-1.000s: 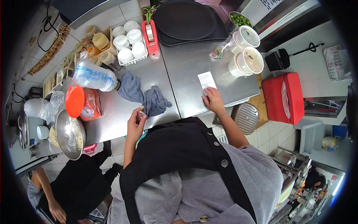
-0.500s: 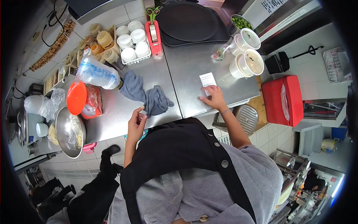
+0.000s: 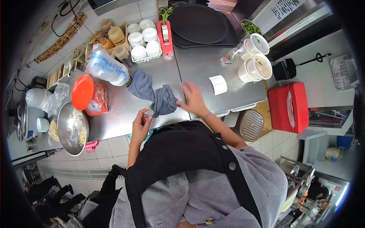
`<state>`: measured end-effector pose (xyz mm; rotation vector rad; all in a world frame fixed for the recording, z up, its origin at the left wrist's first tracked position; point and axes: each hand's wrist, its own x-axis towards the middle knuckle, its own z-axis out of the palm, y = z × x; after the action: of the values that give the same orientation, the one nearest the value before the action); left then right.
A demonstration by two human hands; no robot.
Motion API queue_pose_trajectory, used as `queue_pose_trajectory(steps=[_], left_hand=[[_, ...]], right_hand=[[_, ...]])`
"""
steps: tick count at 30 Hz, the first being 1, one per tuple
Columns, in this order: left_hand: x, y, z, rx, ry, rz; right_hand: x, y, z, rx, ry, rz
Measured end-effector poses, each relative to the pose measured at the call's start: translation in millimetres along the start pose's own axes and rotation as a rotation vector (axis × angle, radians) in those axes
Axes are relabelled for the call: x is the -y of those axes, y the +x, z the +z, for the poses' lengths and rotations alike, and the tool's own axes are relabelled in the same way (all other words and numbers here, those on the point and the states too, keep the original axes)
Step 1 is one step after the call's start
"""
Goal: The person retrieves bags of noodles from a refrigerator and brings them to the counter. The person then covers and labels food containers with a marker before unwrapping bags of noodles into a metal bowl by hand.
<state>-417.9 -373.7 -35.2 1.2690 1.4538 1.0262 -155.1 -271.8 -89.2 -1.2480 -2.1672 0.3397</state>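
My right hand (image 3: 194, 102) is over the steel counter (image 3: 197, 70), slightly blurred, its fingers apart and holding nothing. It is just right of a crumpled grey-blue cloth (image 3: 165, 100). A printed paper slip (image 3: 218, 84) lies by itself farther right, its near end curling. Close to the counter's front edge, my left hand (image 3: 141, 124) has thumb and fingers drawn together. Something small and whitish shows at its fingertips, too small to name, beside the cloth. Another bunched part of grey-blue cloth (image 3: 141, 85) lies behind, by a plastic-wrapped stack (image 3: 108, 66).
A red tape dispenser (image 3: 166, 45) with green-handled scissors stands at the back beside a basket of white cups (image 3: 146, 57). Black trays (image 3: 199, 24) lie behind. Lidded tubs (image 3: 261, 66) are on the right; a steel bowl (image 3: 86, 133) and a red strainer-like bowl (image 3: 82, 92) are left.
My right hand has left the paper slip and moved left toward the cloth. The slip stays on the counter. My left hand keeps nearly the same pose; the view has shifted slightly.
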Motion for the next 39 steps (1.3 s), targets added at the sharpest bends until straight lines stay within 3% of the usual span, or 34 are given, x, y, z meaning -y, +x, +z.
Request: queue_pose_trajectory(steps=[4, 7, 10, 14, 15, 17, 22, 30, 32, 36, 39], left_hand=[[-1.3, -5.2, -8.9, -0.025, 0.004, 0.003], [1.0, -13.3, -21.2, -0.091, 0.0, 0.001], [3.7, -28.0, -35.9, -0.161, -0.003, -0.019], [17.7, -51.4, -51.6, -0.233, -0.001, -0.06], [19.1, -57.4, -53.9, -0.241, -0.017, -0.06], [24.1, -68.4, -59.2, -0.257, -0.028, -0.062], [37.7, -84.5, -69.1, -0.281, 0.012, -0.107], [53.4, -85.0, -81.1, -0.201, -0.033, -0.117], [58.8, -80.8, -83.6, -0.168, -0.05, -0.105], [66.8, -66.1, -86.9, -0.053, -0.036, -0.063], [71.9, -55.7, -87.3, 0.006, -0.079, -0.004]], right_hand=[[48.7, 7.6, 39.8, 0.201, 0.053, -0.245], [31.2, 19.7, 74.7, 0.205, -0.08, -0.254], [8.6, 61.8, 94.9, 0.121, -0.27, -0.151], [-4.6, 126.7, 90.5, 0.211, -0.51, 0.059], [-5.2, 136.9, 89.4, 0.211, -0.501, 0.048], [-1.1, 151.1, 86.3, 0.313, -0.452, 0.316], [11.0, 154.4, 90.1, 0.362, -0.474, 0.5], [21.7, 68.4, 59.5, 0.254, -0.443, 0.604], [20.5, 29.6, 53.7, 0.151, -0.378, 0.453], [42.1, -48.9, 28.1, 0.087, -0.306, 0.401], [63.0, -104.1, 5.0, 0.197, -0.24, 0.439]])
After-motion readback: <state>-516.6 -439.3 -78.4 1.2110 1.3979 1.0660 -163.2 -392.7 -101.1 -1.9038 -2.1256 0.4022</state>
